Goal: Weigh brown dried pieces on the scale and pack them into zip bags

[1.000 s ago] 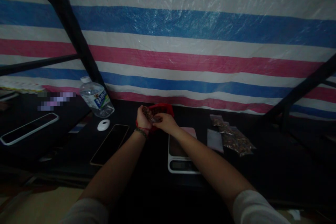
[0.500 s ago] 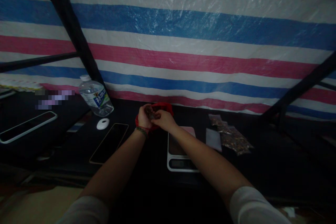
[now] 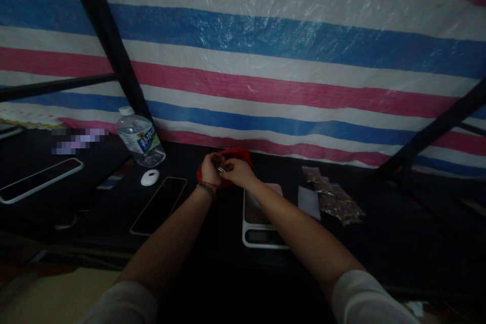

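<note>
Above a red bag at the back of the dark table, my two hands meet. My left hand is cupped round a small bag of dark brown bits; a shiny edge on it looks like clear plastic. The fingers of my right hand are pinched together at that bag's near side, and just what they grip is partly hidden. Under my right forearm lies a white kitchen scale, its plate partly covered by the arm.
Right of the scale lie a flat clear bag and several filled zip bags. To the left are a dark phone, a white earbud case, a plastic bottle and a white-edged phone. A striped sheet hangs behind.
My hands stay over the red bag with only small finger movements. A shiny edge now shows between the fingers. The whole view has shifted very slightly.
</note>
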`<state>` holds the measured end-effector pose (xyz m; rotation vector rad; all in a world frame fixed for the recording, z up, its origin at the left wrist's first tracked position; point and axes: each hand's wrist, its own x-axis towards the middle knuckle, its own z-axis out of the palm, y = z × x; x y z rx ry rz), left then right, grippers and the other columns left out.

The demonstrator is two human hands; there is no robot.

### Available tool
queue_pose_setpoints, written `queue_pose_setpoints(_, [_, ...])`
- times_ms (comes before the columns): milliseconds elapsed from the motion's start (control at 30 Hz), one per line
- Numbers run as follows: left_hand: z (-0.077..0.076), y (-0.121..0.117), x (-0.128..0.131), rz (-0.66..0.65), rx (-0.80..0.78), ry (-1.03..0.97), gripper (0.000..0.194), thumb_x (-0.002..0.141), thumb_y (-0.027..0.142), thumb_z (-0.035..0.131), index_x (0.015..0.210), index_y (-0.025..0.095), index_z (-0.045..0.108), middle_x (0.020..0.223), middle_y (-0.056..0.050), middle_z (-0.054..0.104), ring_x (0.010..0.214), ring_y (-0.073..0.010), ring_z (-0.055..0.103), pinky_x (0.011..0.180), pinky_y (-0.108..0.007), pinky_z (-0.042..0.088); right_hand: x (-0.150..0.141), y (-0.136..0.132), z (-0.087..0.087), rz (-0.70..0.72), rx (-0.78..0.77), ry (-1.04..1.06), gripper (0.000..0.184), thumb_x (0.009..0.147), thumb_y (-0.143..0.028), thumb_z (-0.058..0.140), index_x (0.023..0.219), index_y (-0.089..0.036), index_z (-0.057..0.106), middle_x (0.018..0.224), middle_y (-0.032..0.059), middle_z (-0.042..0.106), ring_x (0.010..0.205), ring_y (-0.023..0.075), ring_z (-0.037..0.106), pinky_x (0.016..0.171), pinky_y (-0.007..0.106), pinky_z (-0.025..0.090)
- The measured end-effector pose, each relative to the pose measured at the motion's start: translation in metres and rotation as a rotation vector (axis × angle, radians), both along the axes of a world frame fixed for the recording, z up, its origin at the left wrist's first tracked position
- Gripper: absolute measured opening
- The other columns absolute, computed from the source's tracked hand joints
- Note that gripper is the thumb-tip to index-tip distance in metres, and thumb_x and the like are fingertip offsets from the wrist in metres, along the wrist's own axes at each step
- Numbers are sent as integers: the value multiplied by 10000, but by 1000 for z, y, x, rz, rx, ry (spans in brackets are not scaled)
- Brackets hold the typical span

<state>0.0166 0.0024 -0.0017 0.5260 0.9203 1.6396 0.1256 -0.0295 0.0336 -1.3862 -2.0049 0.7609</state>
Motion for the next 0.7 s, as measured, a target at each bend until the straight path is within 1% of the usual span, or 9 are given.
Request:
queue_pose_setpoints(100, [-4, 3, -3, 17, 35, 92, 252, 712, 422, 439, 628, 191, 497, 586, -3, 566, 591, -130, 592, 578, -250, 488, -2, 1, -3, -20, 3, -23, 212, 678, -322, 703, 854, -204, 689, 797, 16, 704, 730, 169, 645, 616, 238, 439])
queue_pose_setpoints(233, [-9, 5, -5, 54, 29, 142, 259, 722, 420, 461, 668, 179, 540, 611, -21, 598, 607, -139, 610, 562, -245, 493, -7, 3, -7, -21, -8, -4, 225, 681, -306, 697, 875, -191, 685, 844, 34, 710, 758, 178, 650, 633, 243, 452])
queue_pose_setpoints(333, [-9, 5, -4, 58, 22, 71, 187, 710, 342, 506, 748, 172, 576, 639, -16, 612, 587, -129, 602, 548, -238, 484, -10, 4, -8, -34, -3, -2, 233, 669, -291, 703, 874, -181, 684, 871, 46, 710, 771, 183, 651, 653, 248, 459])
queue_pose_setpoints(433, [-6, 4, -3, 38, 24, -28, 154, 685, 268, 530, 789, 168, 584, 646, -5, 605, 558, -114, 583, 546, -233, 473, -12, 5, -7, -52, 2, -29, 201, 674, -296, 697, 837, -178, 687, 845, 48, 709, 761, 189, 652, 644, 253, 458])
queue_pose_setpoints(567, [-4, 3, -3, -9, 44, -89, 168, 717, 328, 500, 723, 168, 554, 619, 6, 577, 542, -111, 575, 563, -244, 475, -14, 6, -9, -81, 4, -46, 200, 708, -345, 671, 805, -170, 690, 819, 60, 707, 752, 200, 652, 644, 266, 468])
queue_pose_setpoints(700, [-2, 2, -4, 16, 26, -92, 209, 739, 358, 523, 746, 158, 580, 649, -7, 608, 564, -118, 597, 559, -241, 484, -13, 9, -11, -28, -13, -12, 181, 680, -285, 696, 823, -174, 684, 858, 51, 711, 780, 189, 660, 669, 251, 479])
